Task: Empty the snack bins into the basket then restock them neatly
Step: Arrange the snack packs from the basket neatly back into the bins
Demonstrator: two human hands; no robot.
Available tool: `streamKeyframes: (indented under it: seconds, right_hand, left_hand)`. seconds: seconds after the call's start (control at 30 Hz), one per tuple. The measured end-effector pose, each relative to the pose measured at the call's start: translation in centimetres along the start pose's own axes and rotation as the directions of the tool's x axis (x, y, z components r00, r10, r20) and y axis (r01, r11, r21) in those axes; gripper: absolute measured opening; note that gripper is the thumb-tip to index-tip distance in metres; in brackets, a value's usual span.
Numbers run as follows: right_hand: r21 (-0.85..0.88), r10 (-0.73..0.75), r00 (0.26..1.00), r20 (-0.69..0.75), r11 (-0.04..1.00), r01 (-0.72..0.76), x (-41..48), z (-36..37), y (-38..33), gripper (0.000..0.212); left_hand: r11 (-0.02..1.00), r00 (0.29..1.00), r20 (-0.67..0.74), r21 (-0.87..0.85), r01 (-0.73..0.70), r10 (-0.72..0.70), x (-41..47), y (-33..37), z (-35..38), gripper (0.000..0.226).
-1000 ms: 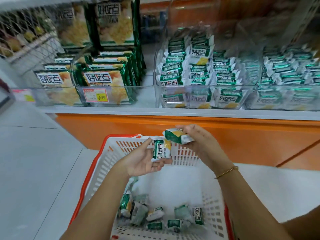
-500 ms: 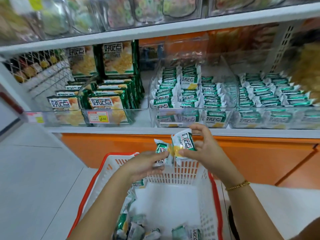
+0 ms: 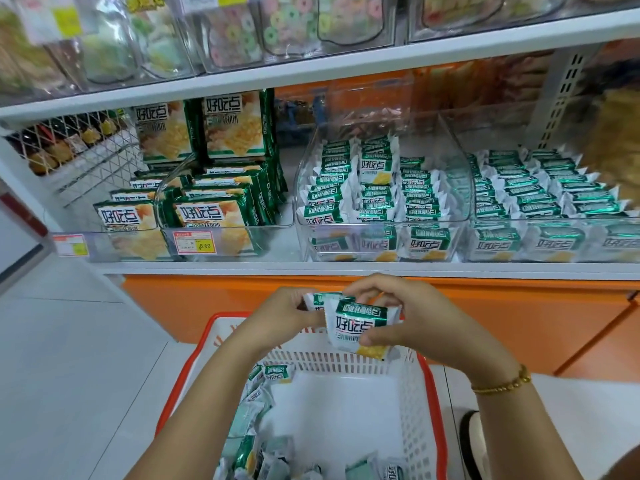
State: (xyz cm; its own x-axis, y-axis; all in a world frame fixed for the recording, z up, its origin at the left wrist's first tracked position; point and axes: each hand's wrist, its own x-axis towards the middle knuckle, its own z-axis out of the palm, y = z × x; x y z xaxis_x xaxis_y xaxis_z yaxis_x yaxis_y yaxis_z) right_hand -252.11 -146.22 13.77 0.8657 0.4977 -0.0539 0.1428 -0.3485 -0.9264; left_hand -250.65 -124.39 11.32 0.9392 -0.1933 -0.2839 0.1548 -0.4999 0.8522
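**Above the basket [image 3: 414,420]: a two-handed hold**

In its near left corner loose packets [image 3: 254,441] lie heaped; above the far rim I see my right hand [image 3: 420,318] pinching the front packet [image 3: 356,327], left hand [image 3: 277,317] gripping a rear packet [image 3: 317,300]; beyond, the shelf bin [image 3: 462,188] holds rows [image 3: 375,168].

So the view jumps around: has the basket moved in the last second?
No: the far rim of the basket still overlaps the orange shelf base below the middle bin.

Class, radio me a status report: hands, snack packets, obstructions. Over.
Left hand pinches rear green-and-white snack packet; right hand grips front packet. Red-rimmed white basket below, partly filled. Nothing blocking clear shelf bin.
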Motion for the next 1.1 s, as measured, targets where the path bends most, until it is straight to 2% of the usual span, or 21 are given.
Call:
streamKeyframes:
  seconds: [0.1,0.17,0.23,0.27,0.3,0.33,0.4,0.47,0.5,0.57,0.63,0.67,0.7,0.8,0.87,0.93,1.0,1.1]
  right_hand:
    - [-0.026,-0.017,0.997,-0.075,1.000,0.015,0.2,0.1,-0.3,0.052]
    - [-0.089,-0.058,0.990,-0.132,0.995,0.046,0.1,0.0,-0.6,0.049]
    - [-0.211,-0.104,0.982,-0.158,0.975,0.070,0.1,-0.2,-1.1,0.046]
    - [-0.257,-0.132,0.978,-0.161,0.962,0.088,0.2,-0.2,-1.4,0.045]
    - [-0.281,-0.173,0.971,-0.164,0.952,0.122,0.4,-0.3,-1.7,0.044]
    - [-0.288,-0.229,0.959,-0.170,0.942,0.173,0.6,-0.4,-2.2,0.043]
    - [-0.301,-0.333,0.924,-0.187,0.915,0.269,1.3,-0.9,-3.2,0.044]
    - [-0.300,-0.330,0.924,-0.196,0.917,0.264,2.1,-1.9,-4.2,0.055]
    - [-0.267,-0.285,0.941,-0.183,0.936,0.231,2.6,-2.5,-4.7,0.065]
    - [-0.209,-0.203,0.972,-0.119,0.962,0.175,3.4,-3.8,-5.7,0.076]
    - [-0.248,-0.189,0.978,-0.084,0.955,0.163,4.3,-5.2,-6.6,0.074]
    - [-0.290,-0.191,0.977,-0.090,0.944,0.158,4.9,-5.9,-7.0,0.070]
    - [-0.323,-0.186,0.977,-0.106,0.935,0.143,5.6,-6.7,-7.5,0.066]
    - [-0.315,-0.155,0.968,-0.196,0.945,0.087,8.1,-9.6,-8.0,0.057]
    - [-0.328,-0.127,0.945,-0.301,0.945,0.022,10.1,-11.7,-7.4,0.053]
    - [-0.369,-0.055,0.925,-0.376,0.924,-0.095,12.0,-13.4,-6.2,0.059]
    - [-0.462,0.008,0.919,-0.394,0.863,-0.206,13.9,-14.5,-4.9,0.068]
    - [-0.532,0.022,0.931,-0.364,0.816,-0.227,16.3,-14.7,-3.5,0.070]
  left_hand:
    - [0.986,0.996,0.018,-0.147,-0.083,0.087,-0.2,0.8,0.7,0.020]
    - [0.963,0.995,0.051,-0.262,-0.067,0.084,-0.5,1.7,0.8,0.025]
    - [0.948,0.996,0.069,-0.317,-0.028,0.052,-0.8,2.4,0.5,0.058]
    - [0.957,0.995,0.083,-0.287,-0.035,0.061,-1.1,2.9,0.4,0.072]
    - [0.970,0.991,0.082,-0.227,-0.082,0.103,-1.2,3.1,0.3,0.075]
    - [0.977,0.982,0.067,-0.137,-0.165,0.175,-1.5,3.6,0.2,0.069]
    - [0.953,0.952,-0.031,-0.005,-0.304,0.304,-1.8,4.8,0.1,0.036]
    - [0.946,0.931,-0.175,0.008,-0.323,0.320,-1.5,5.9,0.1,0.014]
    - [0.947,0.917,-0.253,-0.004,-0.320,0.309,-1.0,6.3,-0.1,0.016]
    - [0.927,0.863,-0.365,0.003,-0.374,0.349,-0.2,7.7,-0.5,0.033]
    - [0.899,0.805,-0.426,0.052,-0.434,0.413,1.1,8.6,-0.8,0.061]
    - [0.893,0.783,-0.456,0.070,-0.444,0.424,1.7,9.3,-0.9,0.067]
    - [0.892,0.767,-0.482,0.075,-0.446,0.424,2.2,9.8,-1.1,0.066]
    - [0.905,0.754,-0.515,0.123,-0.406,0.408,4.2,11.3,-1.5,0.044]
    - [0.902,0.763,-0.485,0.290,-0.321,0.427,5.6,11.2,-1.6,0.053]
    - [0.859,0.818,-0.406,0.474,-0.193,0.408,6.6,10.5,-1.3,0.059]
    - [0.789,0.846,-0.339,0.598,-0.145,0.412,7.2,9.7,-0.6,0.057]
    - [0.732,0.819,-0.335,0.666,-0.144,0.466,7.5,8.8,-0.1,0.056]
